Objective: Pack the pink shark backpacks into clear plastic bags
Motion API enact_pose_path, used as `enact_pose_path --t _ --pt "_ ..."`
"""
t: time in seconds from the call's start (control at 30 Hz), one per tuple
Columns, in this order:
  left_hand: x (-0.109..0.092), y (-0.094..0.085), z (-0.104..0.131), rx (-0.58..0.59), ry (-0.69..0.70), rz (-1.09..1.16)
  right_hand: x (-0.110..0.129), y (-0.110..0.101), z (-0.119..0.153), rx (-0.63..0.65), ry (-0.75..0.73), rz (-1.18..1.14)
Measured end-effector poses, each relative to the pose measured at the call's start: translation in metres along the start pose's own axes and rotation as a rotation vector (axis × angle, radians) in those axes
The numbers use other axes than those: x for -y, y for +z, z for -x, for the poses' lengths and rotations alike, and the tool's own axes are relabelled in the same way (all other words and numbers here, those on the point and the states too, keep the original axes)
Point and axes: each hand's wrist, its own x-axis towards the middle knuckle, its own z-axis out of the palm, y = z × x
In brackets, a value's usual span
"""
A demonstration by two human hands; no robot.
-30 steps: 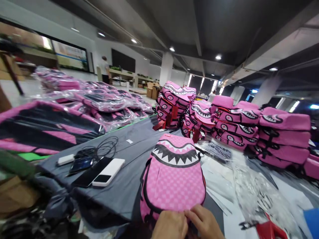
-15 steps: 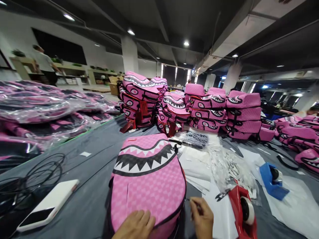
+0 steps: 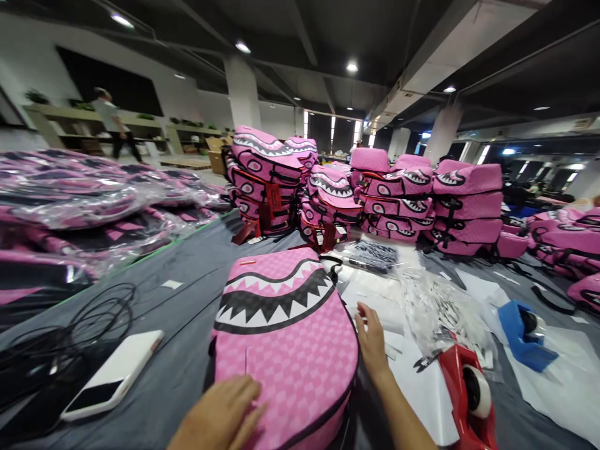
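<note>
Left hand [image 3: 220, 412] over backpack [image 3: 300, 356] (pink, toothy); right hand [image 3: 371, 340] beside.

a plump pink checkered backpack [image 3: 290, 356] lies front side up on the grey cloth [image 3: 187, 312], its black-and-white jagged-teeth band [image 3: 274, 306] and small red label [image 3: 247, 262] toward the far end.

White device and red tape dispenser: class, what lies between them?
In the head view, from device to dispenser: grey cloth, left hand, pink backpack, right forearm, white paper.
</note>
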Motion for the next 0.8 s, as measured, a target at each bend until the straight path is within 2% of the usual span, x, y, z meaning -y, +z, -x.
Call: enact_pose_path --t 0.03,0.1,0.17,0.23,0.3,0.37,0.43,0.53,0.63,0.73,0.8 --pt "0.010 -0.011 -0.001 0.034 -0.131 0.051 0.007 -0.006 0.024 -0.018 -0.097 0.046" --pt "0.025 -0.030 -0.006 0.197 -0.338 0.143 0.022 -0.009 0.069 0.017 -0.393 0.098" --pt "0.027 -0.041 -0.018 0.393 -0.418 0.161 0.040 0.000 0.103 0.067 -0.714 0.115" --pt "0.020 -0.043 -0.034 0.534 -0.418 0.080 0.057 0.017 0.122 0.051 -0.868 0.128" --pt "0.008 -0.039 -0.049 0.604 -0.394 -0.067 0.069 0.031 0.127 0.010 -0.855 0.136" --pt "-0.001 -0.033 -0.059 0.638 -0.376 -0.185 0.076 0.035 0.124 0.025 -0.827 0.126" --pt "-0.006 -0.032 -0.066 0.661 -0.369 -0.230 0.079 0.028 0.119 0.083 -0.838 0.135" --pt "-0.003 -0.041 -0.070 0.685 -0.371 -0.194 0.080 0.013 0.109 0.201 -0.787 0.172" --pt "0.003 -0.051 -0.065 0.667 -0.331 -0.117 0.078 0.012 0.103 0.267 -0.716 0.142" --pt "0.002 -0.051 -0.046 0.711 -0.205 -0.094 0.075 0.027 0.099 0.294 -0.679 0.117" --pt "-0.002 -0.052 -0.031 0.759 -0.110 -0.172 0.074 0.034 0.093 0.303 -0.645 0.085"
